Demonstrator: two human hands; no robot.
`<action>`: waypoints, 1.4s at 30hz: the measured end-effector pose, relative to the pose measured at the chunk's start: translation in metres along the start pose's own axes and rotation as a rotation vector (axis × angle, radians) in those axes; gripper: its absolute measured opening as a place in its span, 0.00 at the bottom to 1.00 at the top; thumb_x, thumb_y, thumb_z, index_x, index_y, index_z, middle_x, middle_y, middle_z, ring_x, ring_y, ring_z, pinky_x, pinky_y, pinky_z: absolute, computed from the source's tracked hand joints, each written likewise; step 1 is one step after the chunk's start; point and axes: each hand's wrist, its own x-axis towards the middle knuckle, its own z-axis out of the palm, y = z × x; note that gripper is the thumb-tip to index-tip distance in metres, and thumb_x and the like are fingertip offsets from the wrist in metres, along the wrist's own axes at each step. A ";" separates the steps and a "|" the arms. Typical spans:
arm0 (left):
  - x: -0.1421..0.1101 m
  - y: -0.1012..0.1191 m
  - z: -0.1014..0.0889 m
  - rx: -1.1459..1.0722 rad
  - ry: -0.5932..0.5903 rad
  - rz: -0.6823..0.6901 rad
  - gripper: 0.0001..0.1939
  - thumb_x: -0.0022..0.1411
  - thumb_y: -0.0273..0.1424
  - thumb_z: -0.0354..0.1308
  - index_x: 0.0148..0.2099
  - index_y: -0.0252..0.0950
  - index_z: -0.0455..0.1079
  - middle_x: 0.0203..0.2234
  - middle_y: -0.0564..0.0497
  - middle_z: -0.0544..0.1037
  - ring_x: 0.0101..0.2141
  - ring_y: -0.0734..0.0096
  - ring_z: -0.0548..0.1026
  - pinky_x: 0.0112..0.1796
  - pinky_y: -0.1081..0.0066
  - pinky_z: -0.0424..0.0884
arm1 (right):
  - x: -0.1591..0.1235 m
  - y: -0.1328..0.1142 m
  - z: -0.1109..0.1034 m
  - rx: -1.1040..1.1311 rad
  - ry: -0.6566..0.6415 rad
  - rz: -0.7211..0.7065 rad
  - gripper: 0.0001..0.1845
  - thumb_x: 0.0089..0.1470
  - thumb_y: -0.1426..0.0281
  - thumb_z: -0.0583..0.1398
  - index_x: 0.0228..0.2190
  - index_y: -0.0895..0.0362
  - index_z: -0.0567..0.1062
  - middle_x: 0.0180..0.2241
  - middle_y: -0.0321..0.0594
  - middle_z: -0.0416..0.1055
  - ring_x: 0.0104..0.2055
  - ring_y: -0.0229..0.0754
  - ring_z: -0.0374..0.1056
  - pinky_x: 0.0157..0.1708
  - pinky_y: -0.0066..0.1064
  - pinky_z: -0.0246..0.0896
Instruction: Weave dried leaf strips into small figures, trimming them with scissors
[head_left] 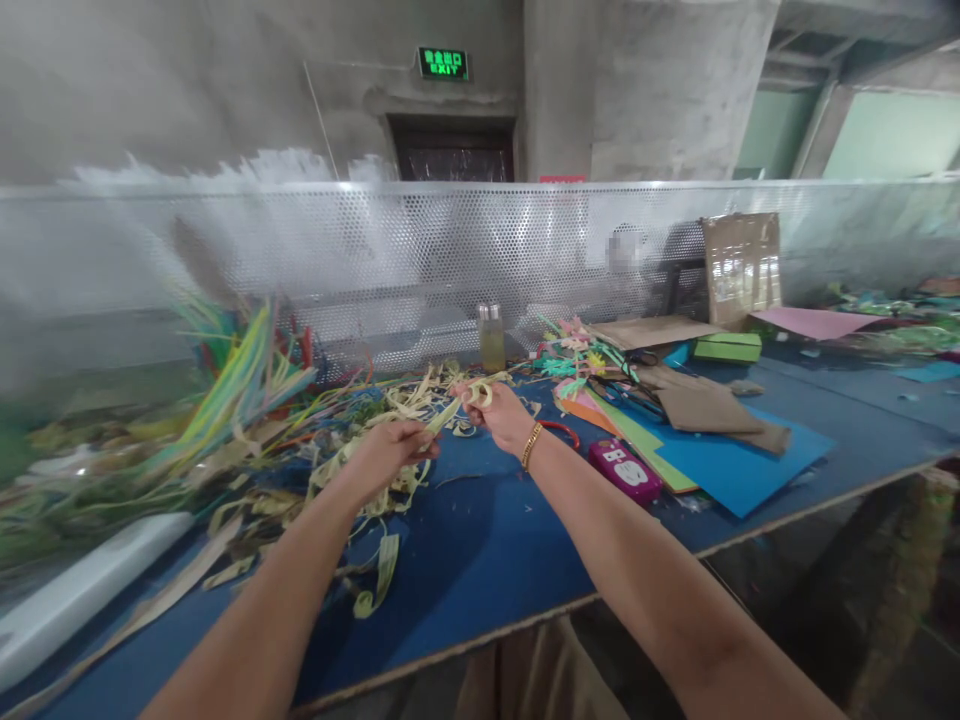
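Pale yellow-green plant-fibre strips, perhaps dried leaf, are in my hands above the blue table (510,540). My left hand (397,445) is closed on one end of a fibre strip (444,416). Just beyond it, my right hand (495,410) pinches the same strip near a curled part; a gold bracelet (531,445) circles that wrist. More tangled strips (352,455) lie beside and under my left hand. A loose curled strip (386,570) rests nearer the table's front edge. The fingertips are partly hidden.
Colourful straw-like stems (251,375) are heaped at the left, near a long white object (90,590). A bottle (491,337) stands at the back. To the right lie a purple case (624,470), blue sheets (750,470), brown cardboard (701,400) and paper flowers (574,350). A perforated metal screen (420,250) runs behind.
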 end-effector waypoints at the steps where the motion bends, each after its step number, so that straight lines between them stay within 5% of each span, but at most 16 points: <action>1: 0.001 0.000 -0.003 0.005 0.009 0.007 0.11 0.43 0.39 0.65 0.25 0.36 0.73 0.23 0.51 0.77 0.30 0.67 0.75 0.38 0.70 0.70 | 0.002 0.000 -0.002 0.026 0.026 0.000 0.15 0.33 0.62 0.67 0.23 0.59 0.75 0.14 0.29 0.59 0.17 0.28 0.48 0.17 0.23 0.41; 12: 0.004 0.000 -0.026 0.316 0.140 0.121 0.06 0.47 0.35 0.62 0.25 0.38 0.75 0.24 0.51 0.78 0.28 0.66 0.74 0.30 0.76 0.66 | 0.012 0.002 -0.016 0.087 0.217 -0.004 0.14 0.38 0.64 0.66 0.28 0.59 0.77 0.18 0.33 0.68 0.18 0.29 0.58 0.18 0.23 0.54; 16: 0.003 0.001 -0.028 0.320 0.093 0.187 0.07 0.48 0.35 0.61 0.22 0.38 0.74 0.23 0.51 0.77 0.27 0.68 0.74 0.30 0.75 0.68 | 0.011 0.001 -0.017 0.083 0.271 -0.014 0.11 0.40 0.64 0.65 0.26 0.59 0.76 0.18 0.33 0.67 0.18 0.30 0.59 0.18 0.23 0.56; 23: -0.007 0.005 -0.002 -0.067 -0.088 -0.142 0.07 0.46 0.33 0.65 0.25 0.34 0.73 0.22 0.47 0.76 0.23 0.71 0.73 0.31 0.71 0.73 | 0.015 0.001 -0.020 0.204 0.300 0.009 0.11 0.40 0.66 0.66 0.26 0.59 0.74 0.19 0.32 0.65 0.19 0.29 0.58 0.21 0.24 0.58; 26: -0.004 0.001 0.005 -0.202 -0.024 -0.247 0.09 0.45 0.31 0.66 0.30 0.32 0.73 0.22 0.46 0.77 0.23 0.70 0.75 0.31 0.69 0.74 | 0.011 0.005 -0.017 0.216 0.234 0.096 0.14 0.39 0.63 0.67 0.25 0.58 0.70 0.18 0.29 0.62 0.19 0.29 0.56 0.20 0.24 0.57; 30: 0.001 -0.005 0.006 -0.304 0.062 -0.266 0.12 0.44 0.30 0.66 0.33 0.33 0.72 0.23 0.48 0.77 0.25 0.69 0.76 0.32 0.69 0.74 | -0.001 0.019 -0.003 -0.014 -0.054 0.322 0.20 0.34 0.62 0.70 0.28 0.58 0.70 0.15 0.25 0.56 0.16 0.27 0.49 0.16 0.21 0.45; 33: 0.001 -0.007 0.008 -0.240 0.041 -0.245 0.14 0.43 0.34 0.67 0.32 0.34 0.71 0.23 0.49 0.78 0.25 0.69 0.76 0.33 0.68 0.74 | -0.006 0.031 0.007 -0.153 -0.176 0.348 0.24 0.31 0.65 0.71 0.33 0.58 0.72 0.14 0.24 0.56 0.15 0.25 0.44 0.15 0.22 0.36; 42: -0.007 0.006 0.006 -0.061 -0.050 -0.206 0.20 0.40 0.42 0.67 0.32 0.32 0.75 0.23 0.48 0.77 0.25 0.71 0.74 0.34 0.70 0.72 | 0.009 0.020 -0.010 0.125 -0.048 0.199 0.17 0.38 0.63 0.68 0.26 0.61 0.70 0.13 0.26 0.55 0.16 0.27 0.47 0.17 0.23 0.42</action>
